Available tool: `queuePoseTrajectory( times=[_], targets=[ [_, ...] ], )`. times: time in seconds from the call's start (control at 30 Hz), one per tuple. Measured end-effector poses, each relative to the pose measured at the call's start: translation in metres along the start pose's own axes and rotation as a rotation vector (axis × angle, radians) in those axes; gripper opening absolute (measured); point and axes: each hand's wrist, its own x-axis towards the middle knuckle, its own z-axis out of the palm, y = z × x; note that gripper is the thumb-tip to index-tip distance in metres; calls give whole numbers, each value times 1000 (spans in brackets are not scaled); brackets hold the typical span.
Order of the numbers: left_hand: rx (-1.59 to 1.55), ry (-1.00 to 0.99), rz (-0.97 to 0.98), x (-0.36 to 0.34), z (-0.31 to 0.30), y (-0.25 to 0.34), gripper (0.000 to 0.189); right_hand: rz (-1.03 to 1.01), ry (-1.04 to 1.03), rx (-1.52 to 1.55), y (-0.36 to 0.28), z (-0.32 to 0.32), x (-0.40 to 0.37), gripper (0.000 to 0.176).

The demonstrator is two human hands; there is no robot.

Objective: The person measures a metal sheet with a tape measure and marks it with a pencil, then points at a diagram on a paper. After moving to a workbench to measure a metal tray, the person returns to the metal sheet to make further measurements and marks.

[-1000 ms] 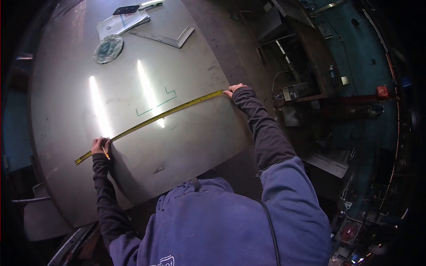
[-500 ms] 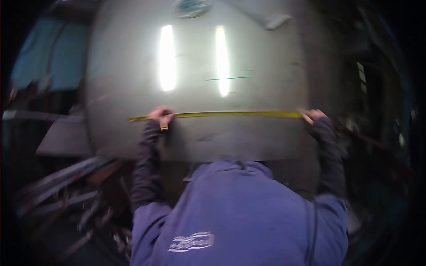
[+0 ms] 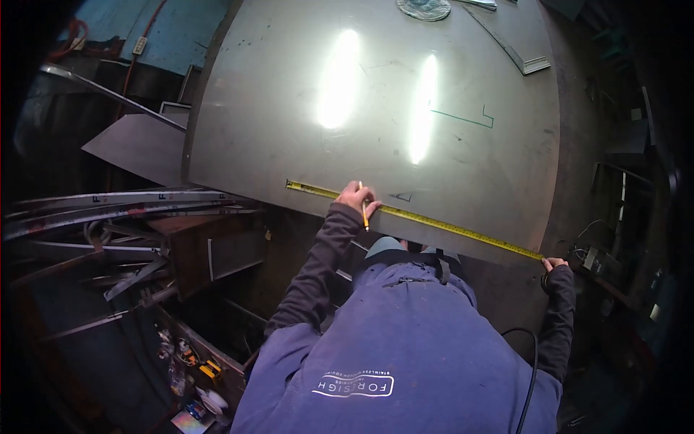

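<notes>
A yellow tape measure (image 3: 455, 228) stretches across the near side of a grey metal sheet (image 3: 260, 137), slanting down to the right in the view. Its hooked end lies on the sheet, left of my left hand (image 3: 357, 198). That hand rests over the blade, closed around a yellow pencil (image 3: 365, 215) whose shaft points back toward my body. At the sheet's right front edge, my right hand (image 3: 555, 265) grips the other end of the tape, with part of the dark case showing below the fingers. Green lines (image 3: 463, 118) are drawn farther up the sheet.
A round, clear-looking item (image 3: 423, 9) and an angled metal piece (image 3: 533, 65) lie at the sheet's far side. Long metal strips (image 3: 130, 206) and a brown box (image 3: 206, 249) are at left. A small grey box (image 3: 598, 262) sits at right.
The view has turned and sharpened, so the sheet and tape now appear slanted. Both hands stay at the tape, appearing farther right and lower. The pencil is now clearly visible.
</notes>
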Motion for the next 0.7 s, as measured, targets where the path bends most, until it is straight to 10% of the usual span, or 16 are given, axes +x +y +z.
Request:
queuePoseTrajectory(
  times=[0.7],
  targets=[
    [-24,148,68,-3,23,-13,27,8,45,-69,-17,1,-8,34]
  ],
)
